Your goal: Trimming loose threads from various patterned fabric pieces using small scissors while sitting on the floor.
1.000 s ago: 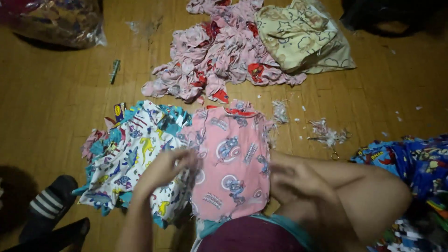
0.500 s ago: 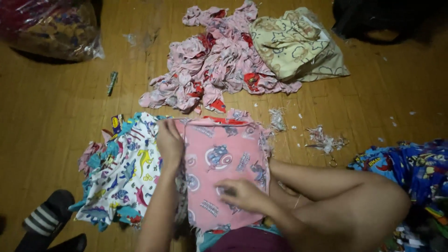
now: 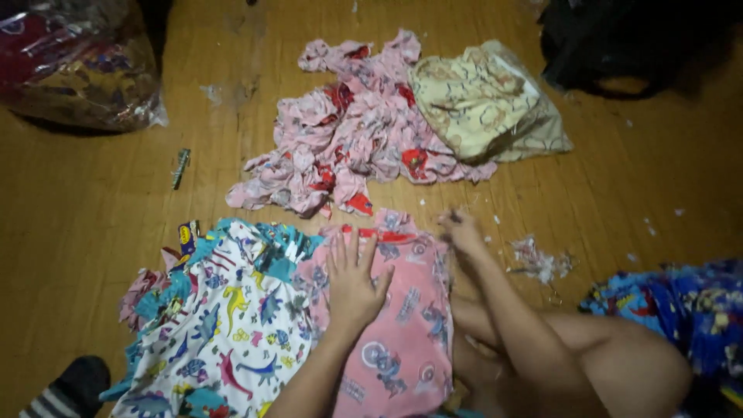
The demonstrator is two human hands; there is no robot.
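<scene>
Moved: since half a second ago we see our left hand (image 3: 352,280) shifted from the pink garment's upper left corner to its top middle; our right hand (image 3: 463,230) went from low on the cloth up to its top right corner.
Head view, left hand: flat, fingers spread wide, palm down on the pink printed garment (image 3: 395,325), gripping nothing.
Head view, right hand: at the garment's upper right edge, fingers curled close together; blurred, so we cannot tell whether it pinches the cloth.
Pink garment: lies flat on the wooden floor (image 3: 93,217) right in front of us, red trim at its top edge, bottom end against our bent knee.
Dinosaur stack: white and teal dinosaur-print pieces (image 3: 224,325) just left of the pink garment, edges touching it.
Loose pile: crumpled pink and red cloth (image 3: 340,147) further up the floor, apart from the flat pieces.
Cream bag: clear bag of cream printed fabric (image 3: 480,104) resting on the right end of that pile.
Scraps: small heap of cloth trimmings (image 3: 538,262) right of our right hand.
Blue fabric: blue printed cloth (image 3: 681,310) at far right.
Top left: shiny plastic bag of dark red fabric (image 3: 73,62).
Bottom left: striped sock (image 3: 66,391) at the frame edge.
</scene>
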